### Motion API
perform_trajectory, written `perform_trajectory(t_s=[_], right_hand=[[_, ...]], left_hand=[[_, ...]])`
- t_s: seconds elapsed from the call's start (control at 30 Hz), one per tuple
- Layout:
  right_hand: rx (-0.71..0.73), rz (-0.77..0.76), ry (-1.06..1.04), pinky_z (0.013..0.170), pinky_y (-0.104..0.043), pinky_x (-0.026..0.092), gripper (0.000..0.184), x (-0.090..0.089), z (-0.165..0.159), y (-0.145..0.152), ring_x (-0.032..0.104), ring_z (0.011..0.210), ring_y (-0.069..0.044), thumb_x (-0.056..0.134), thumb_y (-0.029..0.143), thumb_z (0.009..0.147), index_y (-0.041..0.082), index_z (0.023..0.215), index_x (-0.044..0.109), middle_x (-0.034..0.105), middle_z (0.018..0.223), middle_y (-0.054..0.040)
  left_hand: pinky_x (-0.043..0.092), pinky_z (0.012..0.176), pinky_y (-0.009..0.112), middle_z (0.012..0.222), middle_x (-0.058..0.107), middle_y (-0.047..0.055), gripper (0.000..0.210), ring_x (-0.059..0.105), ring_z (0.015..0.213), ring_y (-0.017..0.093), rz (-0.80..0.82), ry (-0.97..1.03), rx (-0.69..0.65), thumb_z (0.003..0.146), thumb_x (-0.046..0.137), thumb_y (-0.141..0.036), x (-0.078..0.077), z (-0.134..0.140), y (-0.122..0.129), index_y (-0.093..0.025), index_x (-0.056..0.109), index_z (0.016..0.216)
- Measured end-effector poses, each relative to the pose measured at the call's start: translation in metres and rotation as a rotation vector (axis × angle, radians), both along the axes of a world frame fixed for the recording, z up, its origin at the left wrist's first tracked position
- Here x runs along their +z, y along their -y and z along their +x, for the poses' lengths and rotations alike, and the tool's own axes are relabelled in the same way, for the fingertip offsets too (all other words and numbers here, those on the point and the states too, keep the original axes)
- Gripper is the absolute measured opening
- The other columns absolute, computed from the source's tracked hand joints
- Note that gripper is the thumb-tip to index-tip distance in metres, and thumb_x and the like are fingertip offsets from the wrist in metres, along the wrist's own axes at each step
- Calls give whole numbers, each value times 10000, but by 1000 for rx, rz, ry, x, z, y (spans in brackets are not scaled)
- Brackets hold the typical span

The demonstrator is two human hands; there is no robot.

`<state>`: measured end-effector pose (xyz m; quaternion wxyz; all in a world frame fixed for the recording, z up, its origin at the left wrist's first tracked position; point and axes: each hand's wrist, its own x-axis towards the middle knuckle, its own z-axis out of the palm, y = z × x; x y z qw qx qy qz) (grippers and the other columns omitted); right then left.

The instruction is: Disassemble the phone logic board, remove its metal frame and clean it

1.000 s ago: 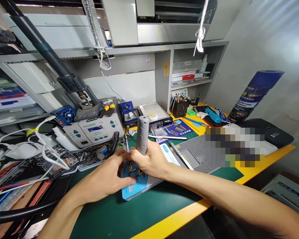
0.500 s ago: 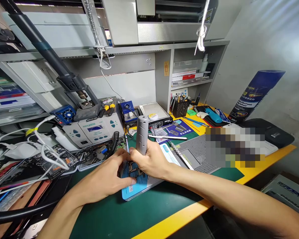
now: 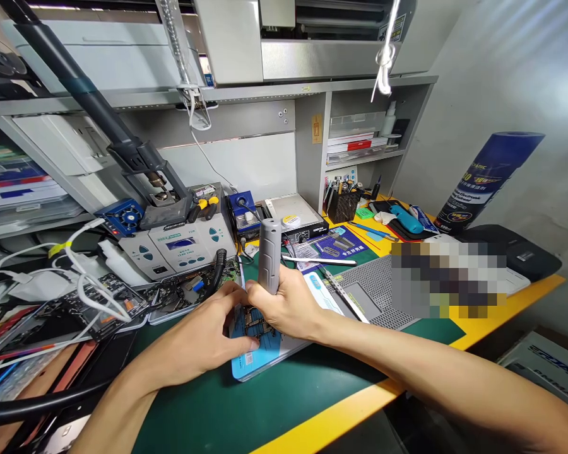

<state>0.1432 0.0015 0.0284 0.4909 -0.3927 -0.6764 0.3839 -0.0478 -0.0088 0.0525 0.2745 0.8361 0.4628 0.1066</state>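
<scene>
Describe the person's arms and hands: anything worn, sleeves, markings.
Both forearms are bare up to the picture's edge, with no sleeve in view. The left hand and the right hand wear no gloves; no ring, watch, wristband or marking shows on either.
</scene>
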Motion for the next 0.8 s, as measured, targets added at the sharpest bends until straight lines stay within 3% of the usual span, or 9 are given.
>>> perform_trajectory(t_s=[0.23, 0.43, 0.8], right_hand=[[-2, 4, -1, 544, -233, 319, 249, -1, 0, 0, 390, 628, -109, 580, 319, 872, 216, 712, 418, 450, 672, 59], [-7, -3, -7, 555, -237, 334, 234, -1, 0, 1, 402, 645, -113, 579, 327, 878, 216, 729, 436, 460, 686, 57], [-11, -1, 11, 544, -231, 316, 250, 3, 1, 2, 382, 638, -110, 562, 335, 871, 220, 710, 409, 439, 682, 56]], left_hand=[[436, 1130, 325, 1490, 564, 4, 676, 551, 1334, 250, 14, -8, -3, 848, 736, -304, 1, 0, 0, -309, 477, 1473], [360, 1207, 330, 1597, 450, 4, 739, 436, 1447, 249, 17, -5, -12, 853, 736, -308, -1, 0, 0, -316, 416, 1519], [389, 1179, 340, 1563, 494, 10, 692, 505, 1381, 257, 23, 4, -10, 838, 742, -287, -1, 0, -1, -298, 472, 1474]])
